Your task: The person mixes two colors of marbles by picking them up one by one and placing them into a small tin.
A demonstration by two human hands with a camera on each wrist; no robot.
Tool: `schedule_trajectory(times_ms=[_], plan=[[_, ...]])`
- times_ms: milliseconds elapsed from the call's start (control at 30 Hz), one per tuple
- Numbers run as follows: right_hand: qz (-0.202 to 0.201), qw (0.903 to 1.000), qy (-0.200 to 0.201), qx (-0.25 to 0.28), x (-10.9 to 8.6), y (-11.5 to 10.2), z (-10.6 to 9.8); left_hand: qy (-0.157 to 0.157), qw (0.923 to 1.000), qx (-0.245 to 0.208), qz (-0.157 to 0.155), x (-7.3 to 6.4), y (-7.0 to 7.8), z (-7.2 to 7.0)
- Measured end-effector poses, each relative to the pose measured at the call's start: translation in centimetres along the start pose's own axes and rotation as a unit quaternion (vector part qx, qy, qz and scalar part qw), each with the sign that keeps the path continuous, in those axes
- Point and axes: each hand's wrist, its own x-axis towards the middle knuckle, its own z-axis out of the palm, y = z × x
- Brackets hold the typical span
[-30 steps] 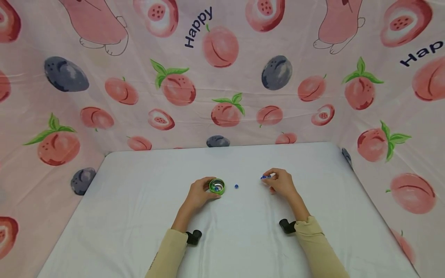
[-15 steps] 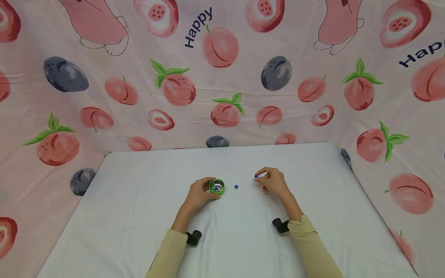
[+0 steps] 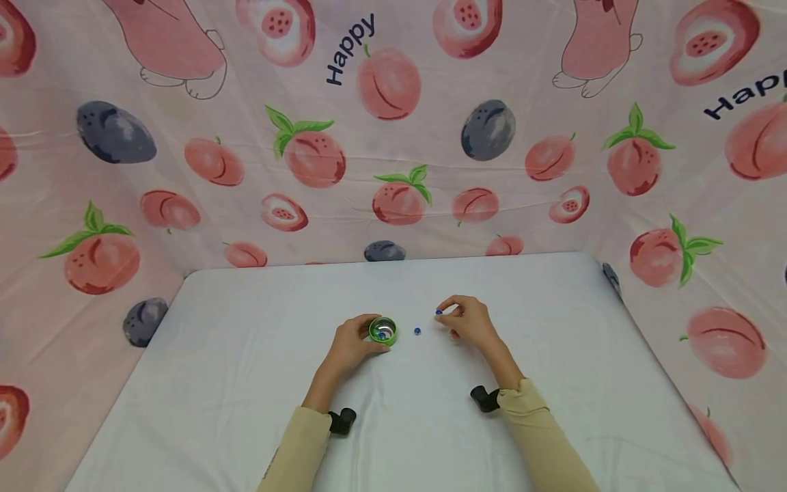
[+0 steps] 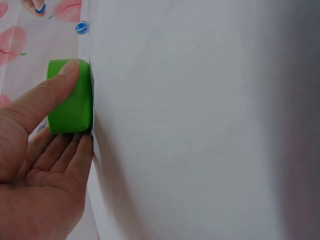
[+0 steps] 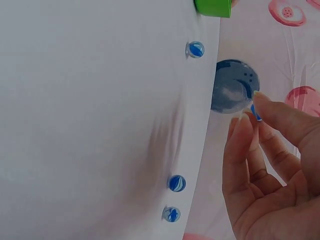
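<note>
Head view: right hand (image 3: pixel 470 322), grip pinched around blue marble (image 5: pixel 256 113), above table (image 3: pixel 246 376); presumably light, hard, slippery, best held across its middle. Left hand (image 3: pixel 352 342), grip curved wide around green cup (image 4: pixel 75 111) on table; seemingly stiff, best held by outer wall.

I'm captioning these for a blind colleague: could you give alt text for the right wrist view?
The right hand pinches a blue marble. Three more marbles lie on a white surface, one of them near a green container cut off at the top edge.
</note>
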Motion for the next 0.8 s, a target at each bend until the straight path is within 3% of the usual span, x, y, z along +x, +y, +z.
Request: schedule_trajectory(times_ms=[200, 800], plan=[[0.000, 1.0000, -0.001, 0.002, 0.1, -0.7, 0.4, 0.001, 1.0000, -0.002, 0.008, 0.0, -0.1, -0.1], [-0.004, 0.9998, -0.018, 0.009, 0.4, -1.9, 1.9, 0.003, 0.9999, -0.008, -0.006, 0.2, -0.2, 0.0]])
